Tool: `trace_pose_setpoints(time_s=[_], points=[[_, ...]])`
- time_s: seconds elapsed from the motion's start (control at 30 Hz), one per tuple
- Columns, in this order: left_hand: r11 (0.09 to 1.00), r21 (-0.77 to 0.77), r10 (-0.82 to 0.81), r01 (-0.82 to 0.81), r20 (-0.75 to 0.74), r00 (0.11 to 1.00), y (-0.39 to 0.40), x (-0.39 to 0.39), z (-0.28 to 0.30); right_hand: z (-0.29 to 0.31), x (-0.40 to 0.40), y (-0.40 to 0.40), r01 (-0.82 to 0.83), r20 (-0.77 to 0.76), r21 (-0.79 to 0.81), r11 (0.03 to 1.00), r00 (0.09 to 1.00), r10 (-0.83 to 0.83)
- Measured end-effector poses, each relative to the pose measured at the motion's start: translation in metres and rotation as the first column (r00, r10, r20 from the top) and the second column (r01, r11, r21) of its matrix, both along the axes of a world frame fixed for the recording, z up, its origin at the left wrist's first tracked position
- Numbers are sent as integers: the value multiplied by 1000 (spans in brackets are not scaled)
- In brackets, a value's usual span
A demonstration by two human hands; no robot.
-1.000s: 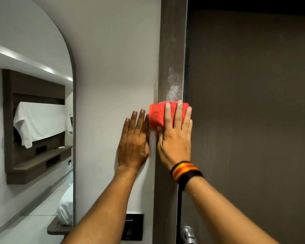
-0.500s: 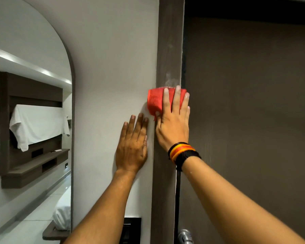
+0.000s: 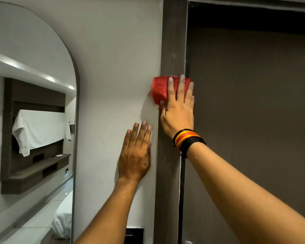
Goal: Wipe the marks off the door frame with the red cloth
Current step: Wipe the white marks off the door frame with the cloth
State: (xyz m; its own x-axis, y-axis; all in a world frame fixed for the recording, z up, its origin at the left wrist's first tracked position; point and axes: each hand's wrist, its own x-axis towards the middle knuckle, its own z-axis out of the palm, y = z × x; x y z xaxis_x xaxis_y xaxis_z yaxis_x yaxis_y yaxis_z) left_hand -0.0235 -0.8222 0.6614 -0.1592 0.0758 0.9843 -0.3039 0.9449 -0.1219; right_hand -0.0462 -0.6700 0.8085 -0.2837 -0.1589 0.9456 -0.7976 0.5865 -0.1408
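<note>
A dark brown door frame (image 3: 173, 41) runs upright through the middle of the view. My right hand (image 3: 179, 111), with striped bands on its wrist, presses a folded red cloth (image 3: 159, 89) flat against the frame with the fingers spread over it. The cloth overlaps onto the white wall at its left edge. My left hand (image 3: 136, 155) lies flat and open on the white wall just left of the frame, lower than the cloth. No clear marks show on the frame above the cloth.
The dark brown door (image 3: 253, 120) fills the right side, with its metal handle (image 3: 187, 242) at the bottom edge. An arched mirror (image 3: 33, 120) hangs on the wall at left. A black wall plate (image 3: 134, 235) sits low on the wall.
My right hand has slid the red cloth up the frame, over the whitish smudge that showed above it. My left hand has stayed flat on the wall.
</note>
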Motion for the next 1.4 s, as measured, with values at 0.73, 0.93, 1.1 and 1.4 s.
trace_pose_setpoints(time_s=[0.73,0.93,1.1,1.4], points=[[1000,7,-7,7,1,1000,-1,0,-1,26,2,-1,24,-13,-4,1000,1000,-24],[1000,2,10,-10,0,1000,-2,-1,-2,112,-4,0,-11,-47,5,1000,999,11],[1000,15,7,-7,16,1000,0,1,-3,54,0,-4,28,-23,-26,999,999,-28],[999,16,-31,32,-16,999,-3,-3,-6,175,-5,-5,20,-27,-20,1000,999,-21]])
